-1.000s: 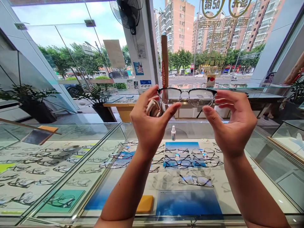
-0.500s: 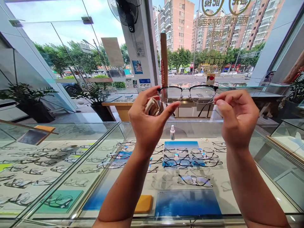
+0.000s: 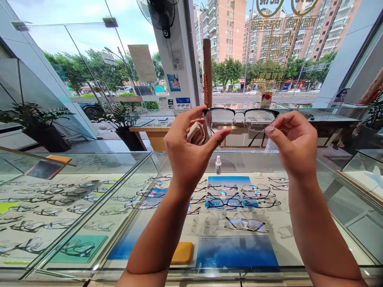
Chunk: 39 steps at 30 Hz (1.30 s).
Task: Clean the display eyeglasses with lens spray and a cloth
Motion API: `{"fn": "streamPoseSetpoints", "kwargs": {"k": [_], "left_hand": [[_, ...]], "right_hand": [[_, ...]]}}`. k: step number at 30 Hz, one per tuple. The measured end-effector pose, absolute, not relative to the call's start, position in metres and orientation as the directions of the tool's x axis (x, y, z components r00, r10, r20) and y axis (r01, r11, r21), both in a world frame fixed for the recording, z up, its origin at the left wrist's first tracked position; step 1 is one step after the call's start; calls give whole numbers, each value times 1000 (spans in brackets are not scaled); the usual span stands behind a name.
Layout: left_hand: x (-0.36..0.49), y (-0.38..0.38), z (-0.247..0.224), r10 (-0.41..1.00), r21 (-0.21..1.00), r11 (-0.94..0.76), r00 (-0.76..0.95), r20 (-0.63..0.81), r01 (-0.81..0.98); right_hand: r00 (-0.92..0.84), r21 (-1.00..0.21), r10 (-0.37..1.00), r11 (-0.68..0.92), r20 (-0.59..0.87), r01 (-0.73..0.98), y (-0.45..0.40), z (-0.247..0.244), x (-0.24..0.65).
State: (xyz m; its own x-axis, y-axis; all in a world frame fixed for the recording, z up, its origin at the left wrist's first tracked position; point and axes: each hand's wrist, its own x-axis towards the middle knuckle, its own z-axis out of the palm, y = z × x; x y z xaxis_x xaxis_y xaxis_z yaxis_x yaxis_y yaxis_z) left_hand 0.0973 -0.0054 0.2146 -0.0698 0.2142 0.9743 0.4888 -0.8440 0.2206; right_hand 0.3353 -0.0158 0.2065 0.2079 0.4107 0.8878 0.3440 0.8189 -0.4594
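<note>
A pair of eyeglasses (image 3: 239, 112) with dark upper rims and clear lenses is raised to about eye height, lenses facing me. At its left end, my left hand (image 3: 188, 149) grips the frame between finger and thumb. A crumpled beige cloth (image 3: 196, 134) is tucked in the same palm. My right hand (image 3: 297, 145) pinches the right end of the frame near the hinge, thumb by the lens edge. One temple arm shows below the right lens; the other is mostly hidden by the left hand.
Below is a glass display case (image 3: 239, 261) with several rows of eyeglasses. A small white bottle (image 3: 218, 165) stands behind them. A yellow-brown case (image 3: 182, 253) and a blue sheet (image 3: 236, 255) lie near the front. Beyond are a counter (image 3: 155, 139), potted plants (image 3: 125, 135) and windows.
My right hand has moved left and closed on the right end of the eyeglasses, its thumb now at the lens edge. The eyeglasses and left hand have shifted slightly right.
</note>
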Motion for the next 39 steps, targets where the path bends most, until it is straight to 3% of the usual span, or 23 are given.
{"fn": "streamPoseSetpoints", "kwargs": {"k": [8,26,33,39], "left_hand": [[95,-9,216,193,183,-835,-36,981,520],[92,-18,223,265,270,-868,-72,962,417],[86,-17,225,325,330,-875,-74,943,354],[74,-15,230,367,339,-891,42,929,301]], "right_hand": [[185,-457,418,815,890,355,-15,207,344],[135,-518,502,799,854,305,-15,209,345],[56,-525,526,827,849,201,-16,209,351],[-82,-536,540,842,838,60,-21,208,360]]}}
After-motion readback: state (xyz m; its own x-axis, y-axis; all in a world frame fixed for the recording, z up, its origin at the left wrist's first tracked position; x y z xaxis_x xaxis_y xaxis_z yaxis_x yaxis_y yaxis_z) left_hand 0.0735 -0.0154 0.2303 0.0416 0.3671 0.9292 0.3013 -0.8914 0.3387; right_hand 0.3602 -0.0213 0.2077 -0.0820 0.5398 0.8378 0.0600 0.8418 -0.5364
